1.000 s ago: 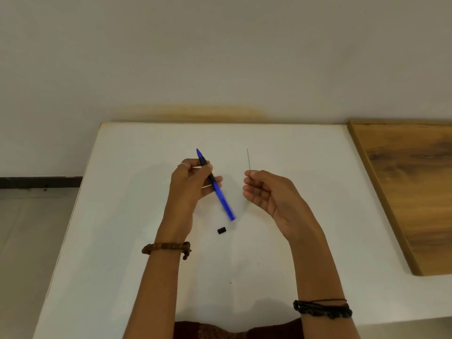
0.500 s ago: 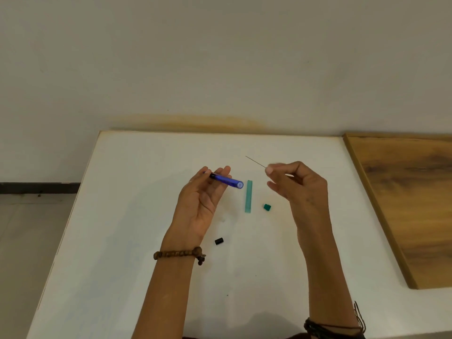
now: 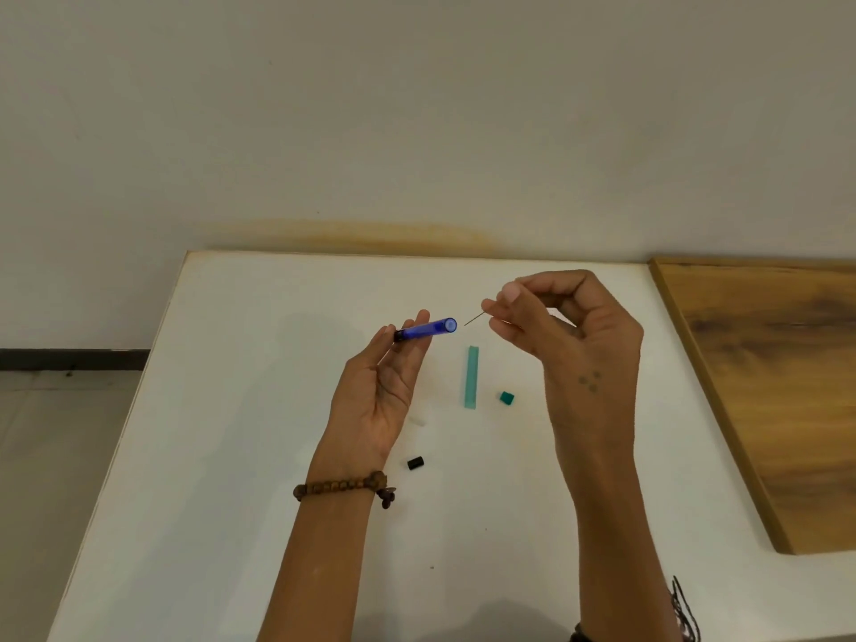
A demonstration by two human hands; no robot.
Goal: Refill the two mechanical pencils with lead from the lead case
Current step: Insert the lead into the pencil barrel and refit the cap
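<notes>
My left hand (image 3: 380, 386) grips a blue mechanical pencil (image 3: 428, 328), held nearly level above the white table (image 3: 231, 456) with its open back end facing right. A thin lead (image 3: 473, 319) is pinched between thumb and forefinger of my right hand (image 3: 569, 345), its free tip a short gap from the pencil's open end. On the table below lie the teal lead case (image 3: 471, 376), open, and its small teal cap (image 3: 506, 398). A black pencil cap (image 3: 416, 463) rests near my left wrist. A small white piece (image 3: 417, 419) lies partly behind my left hand.
A wooden board (image 3: 764, 373) lies along the table's right side. The wall (image 3: 417, 132) stands right behind the table's far edge. The floor (image 3: 55, 456) drops away past the left edge.
My left hand turned the pencil from steeply slanted to nearly level, open end rightwards. My right hand rotated palm-down and swung the lead from upright to pointing left at the pencil's end.
</notes>
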